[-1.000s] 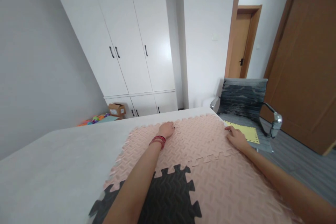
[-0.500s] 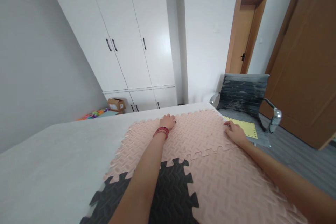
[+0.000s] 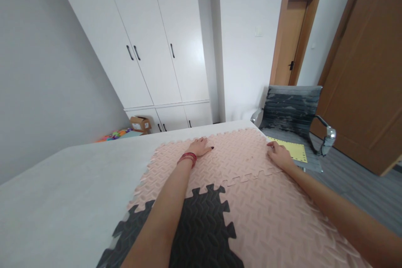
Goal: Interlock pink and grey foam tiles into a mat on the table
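Observation:
Pink foam mat tiles (image 3: 238,150) with a woven-pattern surface lie joined edge to edge on the white table. A black foam mat tile (image 3: 204,222) with jigsaw teeth sits at the near side, against the pink ones. My left hand (image 3: 199,147), with red bands at its wrist, lies flat on the far left pink tile, its thumb stretched out to the right. At the right edge of the far right pink tile rests my right hand (image 3: 279,155), fingers slightly bent and apart. My left forearm covers part of the black tile and its seam.
The white table surface (image 3: 78,192) extends to the left. Beyond the right edge stands a grey chair (image 3: 290,104) with a yellow sheet (image 3: 293,150) on its seat. A cardboard box (image 3: 140,123) and colourful items (image 3: 114,135) are behind the table, near white cabinets (image 3: 166,42).
My left hand has turned and shifted slightly left on the pink tile, and its thumb now spreads out. My right hand stays at the tile's right edge, its fingers slightly more bent.

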